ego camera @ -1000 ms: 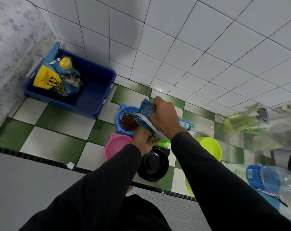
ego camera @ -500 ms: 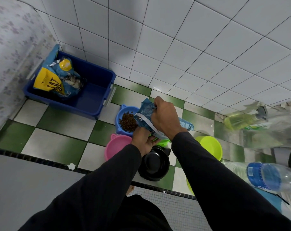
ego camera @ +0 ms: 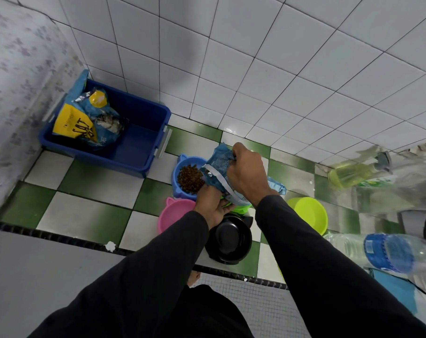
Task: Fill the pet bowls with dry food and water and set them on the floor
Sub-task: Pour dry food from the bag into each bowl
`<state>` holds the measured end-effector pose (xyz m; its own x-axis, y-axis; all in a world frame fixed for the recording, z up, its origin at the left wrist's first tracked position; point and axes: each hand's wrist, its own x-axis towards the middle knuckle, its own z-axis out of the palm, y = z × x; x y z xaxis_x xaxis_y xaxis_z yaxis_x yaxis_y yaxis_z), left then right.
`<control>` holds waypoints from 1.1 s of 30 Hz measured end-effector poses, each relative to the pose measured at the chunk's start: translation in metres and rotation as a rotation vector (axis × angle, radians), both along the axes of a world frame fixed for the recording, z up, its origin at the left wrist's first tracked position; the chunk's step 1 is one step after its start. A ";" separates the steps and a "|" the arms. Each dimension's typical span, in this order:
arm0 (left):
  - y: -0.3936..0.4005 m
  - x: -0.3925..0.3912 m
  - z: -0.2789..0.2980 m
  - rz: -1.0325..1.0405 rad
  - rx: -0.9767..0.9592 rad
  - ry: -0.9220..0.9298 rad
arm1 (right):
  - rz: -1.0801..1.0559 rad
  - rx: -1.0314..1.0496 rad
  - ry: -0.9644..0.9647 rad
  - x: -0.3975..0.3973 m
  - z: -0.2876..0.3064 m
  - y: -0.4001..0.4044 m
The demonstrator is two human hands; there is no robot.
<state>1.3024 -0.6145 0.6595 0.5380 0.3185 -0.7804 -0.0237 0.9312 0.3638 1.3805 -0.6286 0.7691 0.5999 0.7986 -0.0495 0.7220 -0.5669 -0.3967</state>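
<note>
The food bag (ego camera: 219, 174) is tilted with its mouth to the left, over the blue bowl (ego camera: 182, 176) on the floor, which holds kibble. My right hand (ego camera: 247, 174) grips its top, my left hand (ego camera: 212, 203) pinches it from below. I judge the pink bowl (ego camera: 174, 213), near my left hand, comes next.

Green bowl (ego camera: 241, 208) mostly hidden behind food bag (ego camera: 217, 167).

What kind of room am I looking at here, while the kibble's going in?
Probably a tiled bathroom or utility corner used as a pet feeding spot: white wall tiles over a green-and-white checkered floor, a blue bin holding cat food bags, and several pet bowls such as the blue bowl.
</note>
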 end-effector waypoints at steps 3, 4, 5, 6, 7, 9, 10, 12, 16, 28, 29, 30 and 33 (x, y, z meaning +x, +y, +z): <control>0.000 0.000 0.001 -0.025 0.018 0.011 | -0.040 0.003 0.032 0.000 -0.002 -0.004; 0.000 0.000 0.002 -0.033 0.027 0.012 | -0.059 0.010 0.040 0.000 -0.003 -0.006; -0.001 0.000 0.003 -0.037 0.035 0.012 | -0.081 0.017 0.043 0.001 -0.004 -0.008; -0.001 -0.001 0.005 -0.042 0.047 0.015 | -0.103 0.023 0.042 0.002 -0.005 -0.009; -0.002 -0.001 0.006 -0.045 0.062 0.019 | -0.124 0.029 0.039 0.004 -0.007 -0.011; -0.003 0.000 0.007 -0.053 0.089 0.022 | -0.167 0.043 0.044 0.006 -0.010 -0.015; -0.004 0.001 0.009 -0.056 0.103 0.023 | -0.189 0.054 0.050 0.008 -0.011 -0.017; -0.007 0.002 0.014 -0.059 0.137 0.035 | -0.229 0.088 0.064 0.010 -0.013 -0.021; -0.014 0.004 0.023 -0.049 0.210 0.071 | -0.287 0.166 0.111 0.017 -0.014 -0.033; -0.057 0.030 0.036 0.028 0.528 0.210 | -0.321 0.360 0.299 0.049 -0.018 -0.081; -0.062 0.031 0.044 0.039 0.548 0.216 | -0.328 0.372 0.319 0.053 -0.019 -0.086; -0.067 0.033 0.052 0.049 0.566 0.217 | -0.336 0.383 0.335 0.056 -0.019 -0.092; -0.082 0.040 0.059 0.064 0.599 0.245 | -0.355 0.399 0.364 0.066 -0.019 -0.109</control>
<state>1.3429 -0.6964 0.7186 0.3323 0.7621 -0.5557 0.0771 0.5652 0.8213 1.4468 -0.7374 0.7500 0.8318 0.5536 -0.0401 0.2970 -0.5050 -0.8104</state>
